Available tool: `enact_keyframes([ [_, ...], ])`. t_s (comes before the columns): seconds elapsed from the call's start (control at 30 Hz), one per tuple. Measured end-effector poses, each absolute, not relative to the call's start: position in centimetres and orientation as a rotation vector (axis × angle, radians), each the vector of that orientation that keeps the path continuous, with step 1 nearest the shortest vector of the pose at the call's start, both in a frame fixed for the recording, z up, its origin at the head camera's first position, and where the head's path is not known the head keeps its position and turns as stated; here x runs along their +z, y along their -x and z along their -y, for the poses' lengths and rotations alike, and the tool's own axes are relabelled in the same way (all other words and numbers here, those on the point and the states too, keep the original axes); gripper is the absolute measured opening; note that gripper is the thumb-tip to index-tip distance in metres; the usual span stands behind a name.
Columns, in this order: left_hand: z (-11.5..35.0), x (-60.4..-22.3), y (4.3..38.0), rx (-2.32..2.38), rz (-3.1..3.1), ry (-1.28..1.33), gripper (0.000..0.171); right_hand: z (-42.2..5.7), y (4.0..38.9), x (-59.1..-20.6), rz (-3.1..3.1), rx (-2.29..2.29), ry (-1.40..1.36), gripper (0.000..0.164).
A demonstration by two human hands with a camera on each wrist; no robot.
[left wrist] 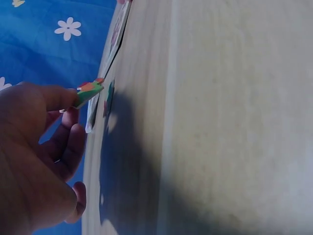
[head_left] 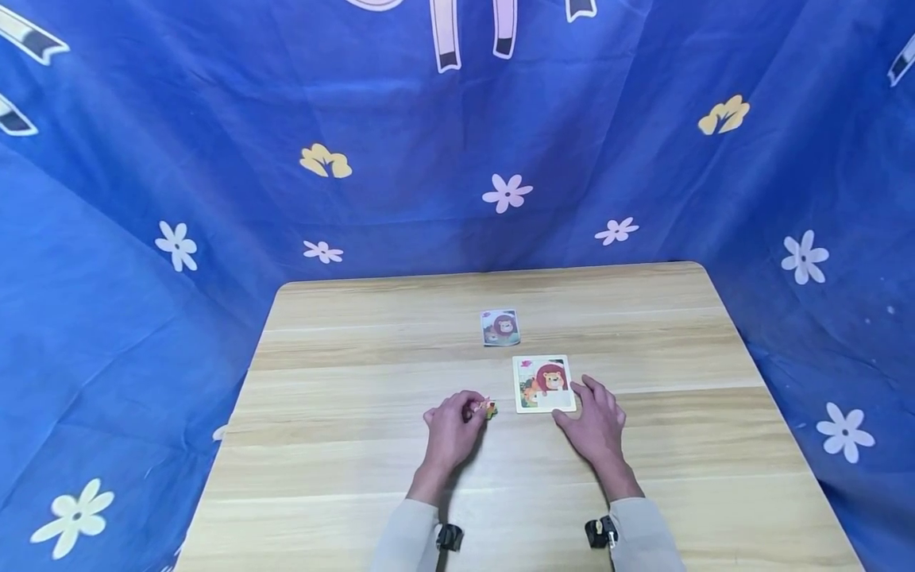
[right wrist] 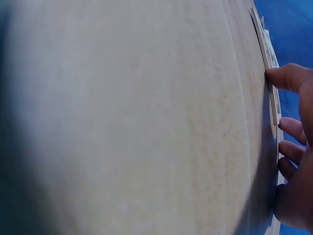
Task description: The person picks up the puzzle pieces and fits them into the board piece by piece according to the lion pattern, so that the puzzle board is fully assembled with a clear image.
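My left hand [head_left: 452,429] pinches a small puzzle piece [left wrist: 89,93], green with orange and red, between thumb and fingertips just above the table. Below it, a second coloured piece [left wrist: 108,99] lies in the hand's shadow. To the right is a pale-framed puzzle board [head_left: 525,411] with a lion picture; a white patch without picture shows at its lower right. My right hand [head_left: 595,417] holds the board's lower right corner, thumb at the near edge and fingertips at the right side. In the right wrist view the thumb [right wrist: 289,77] meets the board's edge.
A printed lion picture card [head_left: 500,327] lies behind the board, slightly left. The wood-grain table [head_left: 322,445] has rounded far corners. Blue cloth [head_left: 429,159] with flower prints hangs behind it and at both sides.
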State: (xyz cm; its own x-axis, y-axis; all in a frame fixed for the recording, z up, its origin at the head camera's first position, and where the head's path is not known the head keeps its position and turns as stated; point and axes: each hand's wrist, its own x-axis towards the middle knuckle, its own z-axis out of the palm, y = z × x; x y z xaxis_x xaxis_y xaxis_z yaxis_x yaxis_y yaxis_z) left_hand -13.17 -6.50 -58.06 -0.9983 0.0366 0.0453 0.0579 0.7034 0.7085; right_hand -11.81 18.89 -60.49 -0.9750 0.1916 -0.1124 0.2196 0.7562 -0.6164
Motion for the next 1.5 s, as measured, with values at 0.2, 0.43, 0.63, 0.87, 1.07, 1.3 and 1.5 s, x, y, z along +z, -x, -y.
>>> enact_keyframes([
  [0.2, 5.7, -57.9, 13.5, -1.245, 2.857, 0.095, 0.016, -18.9, 12.0, -60.4, -2.894, -1.031, -0.341, 0.069],
  [0.43, 4.5, -57.8, 13.8, -1.295, 2.861, 0.105, 0.018, -18.8, 12.1, -60.4, -2.891, -1.027, -0.347, 0.069],
  [0.63, 3.3, -58.1, 13.8, -1.334, 2.862, 0.134, 0.016, -18.9, 12.2, -60.4, -2.901, -1.015, -0.352, 0.07],
  [0.87, 1.9, -58.5, 14.0, -1.316, 2.903, 0.194, 0.021, -19.0, 11.9, -60.4, -2.898, -1.017, -0.348, 0.07],
  [1.07, 1.3, -58.6, 14.3, -1.283, 2.914, 0.227, 0.025, -19.1, 11.9, -60.5, -2.895, -1.013, -0.337, 0.07],
  [1.3, 1.1, -58.5, 14.5, -1.293, 2.923, 0.228, 0.031, -19.1, 11.9, -60.6, -2.898, -1.01, -0.328, 0.07],
  [1.5, 0.8, -58.7, 14.8, -1.322, 2.937, 0.269, 0.034, -19.2, 12.0, -60.7, -2.907, -1.004, -0.32, 0.07],
])
